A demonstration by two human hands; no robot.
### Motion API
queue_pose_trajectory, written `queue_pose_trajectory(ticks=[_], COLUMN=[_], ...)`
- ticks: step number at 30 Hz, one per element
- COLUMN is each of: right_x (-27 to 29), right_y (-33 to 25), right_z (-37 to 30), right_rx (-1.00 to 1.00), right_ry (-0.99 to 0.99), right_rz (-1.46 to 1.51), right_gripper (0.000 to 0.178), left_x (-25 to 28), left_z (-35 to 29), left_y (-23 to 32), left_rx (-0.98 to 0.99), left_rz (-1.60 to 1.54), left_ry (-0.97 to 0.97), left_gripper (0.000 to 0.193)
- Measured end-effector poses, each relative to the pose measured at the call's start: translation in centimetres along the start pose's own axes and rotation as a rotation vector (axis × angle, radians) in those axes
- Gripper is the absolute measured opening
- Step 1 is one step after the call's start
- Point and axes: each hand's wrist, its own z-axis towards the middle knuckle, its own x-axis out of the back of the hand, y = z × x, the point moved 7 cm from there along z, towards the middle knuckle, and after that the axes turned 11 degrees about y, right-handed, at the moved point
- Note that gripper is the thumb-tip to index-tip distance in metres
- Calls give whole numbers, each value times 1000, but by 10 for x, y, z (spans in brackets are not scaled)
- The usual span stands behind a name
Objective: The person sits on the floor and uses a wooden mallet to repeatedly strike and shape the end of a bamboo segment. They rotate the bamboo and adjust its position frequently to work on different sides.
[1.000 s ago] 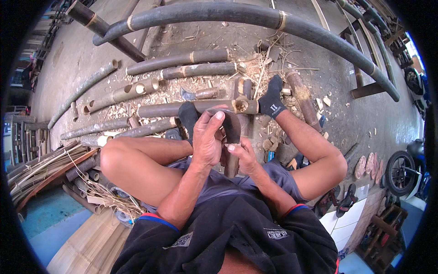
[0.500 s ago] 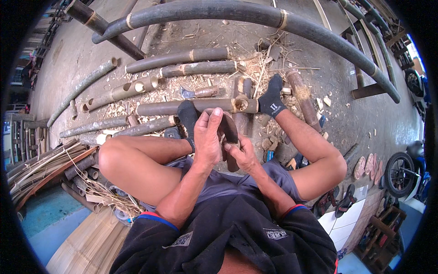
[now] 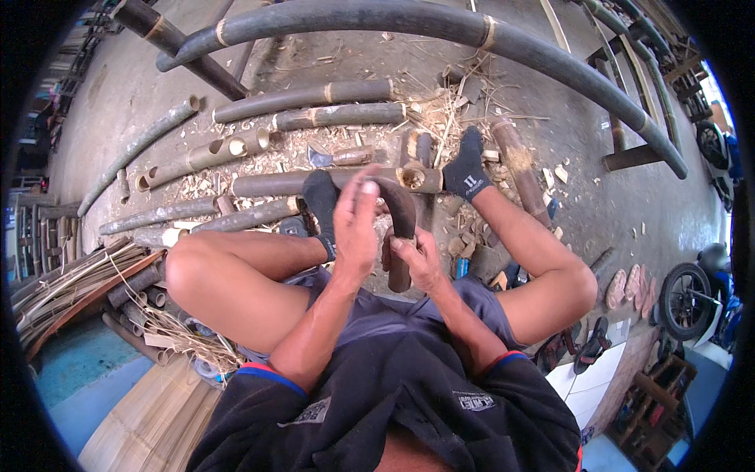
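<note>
Currently the right hand (image 3: pixel 417 258) is closed around a curved dark tool (image 3: pixel 401 206), with the thumb laid along its near side. The tool bows up and away from this grip toward the left, and a blunt, rounded lower part shows just below the fingers. The left hand (image 3: pixel 355 230), left of the grip, is unclosed: fingers extended and slightly blurred, thumb near the tool's upper end. Cannot tell whether it touches the tool. Just beyond the grip, a dark bamboo pole (image 3: pixel 275 183) lies crosswise on the floor, with a pale-edged hole near its right end. Past that pole, ahead and left of the grip, a hooked blade with a wooden handle (image 3: pixel 351 156) lies among pale wood shavings (image 3: pixel 295 147). Farther left, a bamboo tube with cut openings (image 3: pixel 193 163) lies at a slant. Socked feet flank the area ahead of the grip: left foot (image 3: pixel 320 203), right foot (image 3: pixel 467 164). Right of the right foot, a brown bamboo length (image 3: pixel 515 161) carries shavings on its surface. Well beyond the grip, a long dark bamboo rail (image 3: pixel 354 21) arches across. Well left of the grip, thin strips (image 3: pixel 82 279) lie bundled; well to its right stands a black wheel (image 3: pixel 689 299), with pale sandals (image 3: pixel 617 289) nearer.
</note>
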Motion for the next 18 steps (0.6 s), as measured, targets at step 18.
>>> queue_pose_trajectory(ticks=[18], right_x=[59], right_y=[113], right_z=[35], right_rx=[59], right_ry=[-63], right_rz=[-1554], right_gripper=[54], left_x=[6], left_z=[200], left_y=[-123], left_rx=[-295], left_rz=[1285], left_ry=[-126], left_gripper=[41])
